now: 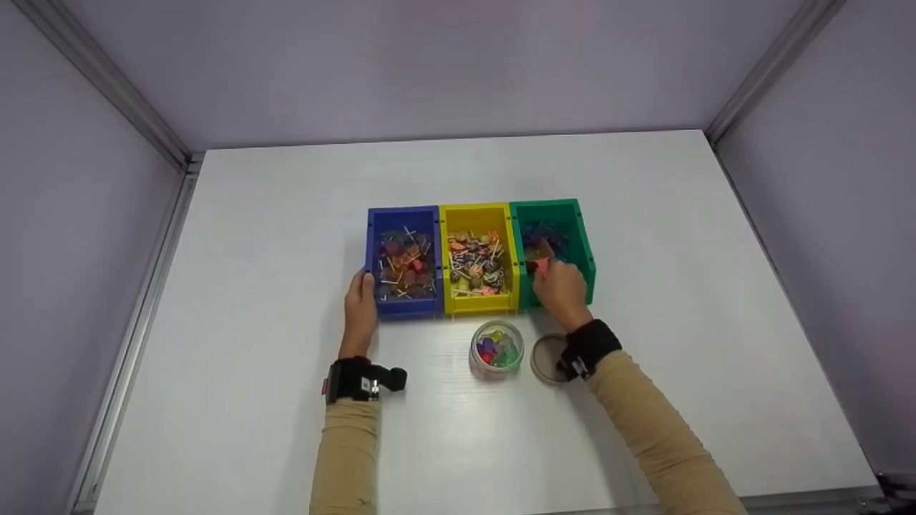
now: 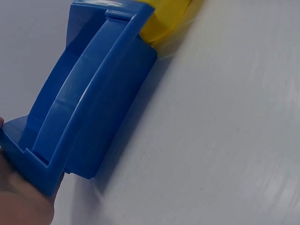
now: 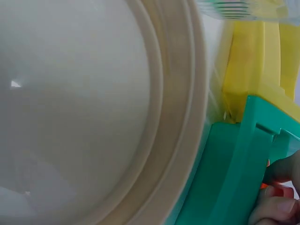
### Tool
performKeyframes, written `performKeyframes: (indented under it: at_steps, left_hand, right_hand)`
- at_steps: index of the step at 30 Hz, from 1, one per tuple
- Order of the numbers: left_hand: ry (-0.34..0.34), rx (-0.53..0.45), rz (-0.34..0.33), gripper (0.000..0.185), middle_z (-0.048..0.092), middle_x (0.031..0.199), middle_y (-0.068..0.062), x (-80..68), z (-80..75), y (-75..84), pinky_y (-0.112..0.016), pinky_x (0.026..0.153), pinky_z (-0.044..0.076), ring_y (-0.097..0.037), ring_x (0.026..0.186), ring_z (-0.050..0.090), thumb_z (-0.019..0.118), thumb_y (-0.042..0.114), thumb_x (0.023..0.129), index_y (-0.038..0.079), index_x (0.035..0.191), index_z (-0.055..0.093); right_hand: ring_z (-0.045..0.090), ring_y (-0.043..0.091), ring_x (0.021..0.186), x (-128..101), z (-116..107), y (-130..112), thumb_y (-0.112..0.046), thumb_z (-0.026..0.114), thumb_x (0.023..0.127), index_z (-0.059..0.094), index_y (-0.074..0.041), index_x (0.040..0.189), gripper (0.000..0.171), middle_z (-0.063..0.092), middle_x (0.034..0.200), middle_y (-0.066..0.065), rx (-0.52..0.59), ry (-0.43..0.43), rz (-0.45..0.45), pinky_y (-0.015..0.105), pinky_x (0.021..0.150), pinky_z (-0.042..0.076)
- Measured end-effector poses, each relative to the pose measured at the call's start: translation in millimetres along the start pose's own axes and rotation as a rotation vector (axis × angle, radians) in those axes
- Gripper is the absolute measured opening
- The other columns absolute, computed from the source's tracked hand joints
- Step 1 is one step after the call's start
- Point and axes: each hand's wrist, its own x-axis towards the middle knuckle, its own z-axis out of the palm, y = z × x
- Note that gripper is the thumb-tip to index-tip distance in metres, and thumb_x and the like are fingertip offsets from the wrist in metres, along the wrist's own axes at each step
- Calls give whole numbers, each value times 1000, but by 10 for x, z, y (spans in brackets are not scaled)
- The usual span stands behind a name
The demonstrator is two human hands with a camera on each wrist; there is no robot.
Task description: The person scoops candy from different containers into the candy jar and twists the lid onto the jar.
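At the left, the person's left hand [image 1: 360, 307] held the front left corner of the blue bin [image 1: 408, 308], thumb on the rim, its grip narrow around the wall. A black wrist strap [image 1: 351, 379] sat below it, above a tan sleeve [image 1: 347, 458]. Clear-wrapped lollipops [image 1: 406, 268] filled the blue bin. Just beside it stood the yellow bin [image 1: 481, 305], with striped lollipops [image 1: 474, 265] heaped inside. In front of the yellow bin, an uncovered clear jar [image 1: 494, 373] stood upright on the white worktop [image 1: 250, 286], containing red, purple, yellow and green pieces [image 1: 497, 348]. A round beige lid [image 1: 547, 357] lay near the jar, partly under the right wrist. At the right end, the green bin [image 1: 547, 212] adjoined the yellow one and held bluish pieces [image 1: 545, 232]. The right hand [image 1: 562, 287] reached over its front, fingers curled, its grip pinching a pink object [image 1: 542, 266] whose exact kind was unclear.
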Motion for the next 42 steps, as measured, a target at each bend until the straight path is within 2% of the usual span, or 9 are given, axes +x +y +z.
performKeyframes:
  at_steps: [3, 6, 10, 15, 23, 31, 38, 42]
  left_hand:
    - [2, 9, -20, 54, 29, 158, -19, -5, 16, 9, -44, 126, 21, -33, 150, 23, 30, 32, 106, 1, 151, 26]
    - [7, -11, -35, 54, 28, 159, -18, -11, 21, 24, -43, 126, 20, -32, 150, 23, 31, 32, 106, 1, 151, 26]
    - [19, -42, -51, 54, 28, 159, -18, -18, 22, 40, -43, 127, 20, -32, 150, 23, 32, 31, 106, 2, 151, 27]
    - [25, -48, -63, 53, 28, 159, -19, -11, 24, 25, -43, 127, 19, -32, 150, 22, 31, 29, 106, 1, 151, 27]
    - [35, -101, -82, 54, 27, 159, -17, -17, 26, 11, -41, 127, 17, -30, 151, 20, 32, 32, 106, 2, 151, 27]
    - [23, -67, -82, 56, 24, 161, -16, -20, 25, 9, -42, 128, 17, -30, 152, 18, 29, 35, 106, 4, 153, 24]
    - [22, -58, -69, 56, 24, 161, -17, -28, 33, 5, -42, 127, 17, -31, 152, 19, 28, 34, 107, 3, 152, 23]
    - [20, -47, -63, 56, 24, 160, -17, -36, 40, 10, -42, 127, 17, -31, 152, 19, 29, 33, 107, 2, 152, 24]
  right_hand:
    - [53, 21, 62, -4, 4, 35, -18, 55, 96, 67, 9, 96, 29, 62, 72, 18, 0, 19, -17, 29, 51, 42]
    - [59, 25, 65, -21, 10, 59, -19, 55, 96, 67, 10, 101, 31, 68, 81, 24, 2, 46, -35, 38, 57, 52]
    - [62, 28, 68, -56, 12, 78, -20, 55, 97, 66, 10, 99, 31, 68, 81, 25, 5, 73, -51, 44, 64, 56]
    - [59, 27, 65, -103, 7, 105, -20, 56, 96, 65, 8, 93, 30, 65, 75, 22, 8, 101, -67, 42, 59, 52]
    - [54, 23, 64, -168, -81, 141, -21, 56, 96, 65, 9, 96, 31, 64, 76, 21, 39, 76, -46, 35, 57, 48]
    - [54, 25, 62, -212, -168, 187, -19, 59, 94, 66, 10, 92, 30, 65, 75, 22, 47, 136, -92, 37, 55, 46]
    - [49, 21, 61, -259, -207, 212, -20, 60, 94, 65, 9, 93, 29, 58, 71, 16, 64, 117, -76, 26, 53, 33]
    - [50, 22, 62, -293, -214, 243, -20, 59, 95, 65, 9, 97, 30, 61, 74, 18, 77, 116, -69, 24, 53, 33]
